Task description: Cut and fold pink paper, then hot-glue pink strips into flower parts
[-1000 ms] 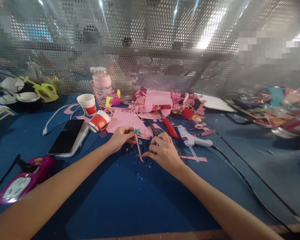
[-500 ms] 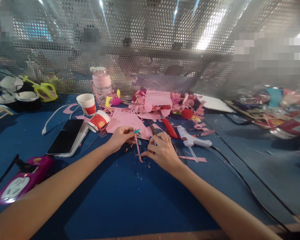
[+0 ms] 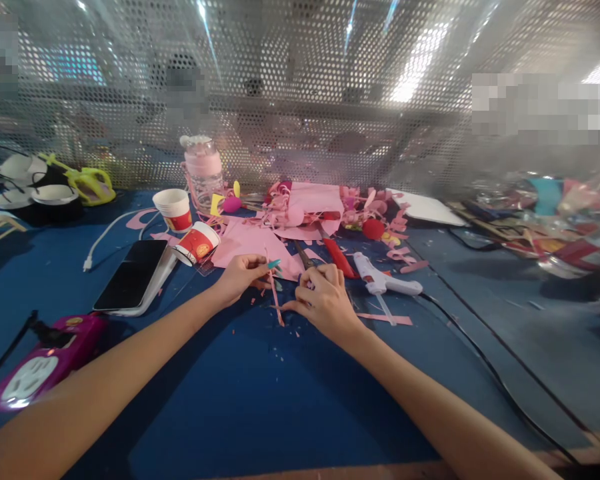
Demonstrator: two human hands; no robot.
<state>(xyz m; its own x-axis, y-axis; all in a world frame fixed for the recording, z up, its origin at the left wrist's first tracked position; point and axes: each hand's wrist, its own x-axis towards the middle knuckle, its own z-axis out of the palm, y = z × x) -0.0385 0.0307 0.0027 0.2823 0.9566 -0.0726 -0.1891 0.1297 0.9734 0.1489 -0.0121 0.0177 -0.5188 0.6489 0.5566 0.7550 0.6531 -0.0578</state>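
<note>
A narrow pink paper strip (image 3: 276, 299) stands slanted between my two hands, its lower end close to the blue table top. My left hand (image 3: 243, 277), with long teal nails, pinches the strip near its upper part. Curled fingers show on my right hand (image 3: 325, 300), whose thumb and long nail meet the strip near its lower end; the exact grip there is partly hidden. Just beyond the right hand lies a dark metal blade (image 3: 306, 259), perhaps of scissors, with its handle end covered by the hand. Pink paper sheets (image 3: 245, 241) spread behind both hands.
A white glue gun (image 3: 386, 279) with a black cord lies right, near a red-handled tool (image 3: 339, 257). To the left are paper cups (image 3: 173, 210), a phone (image 3: 133, 275) and a purple power strip (image 3: 55, 360). A pink-lidded bottle (image 3: 203, 170) stands before the perforated metal screen (image 3: 300, 120).
Almost nothing differs. My right fingers have shifted very slightly, while the left hand still pinches the strip in the same place.
</note>
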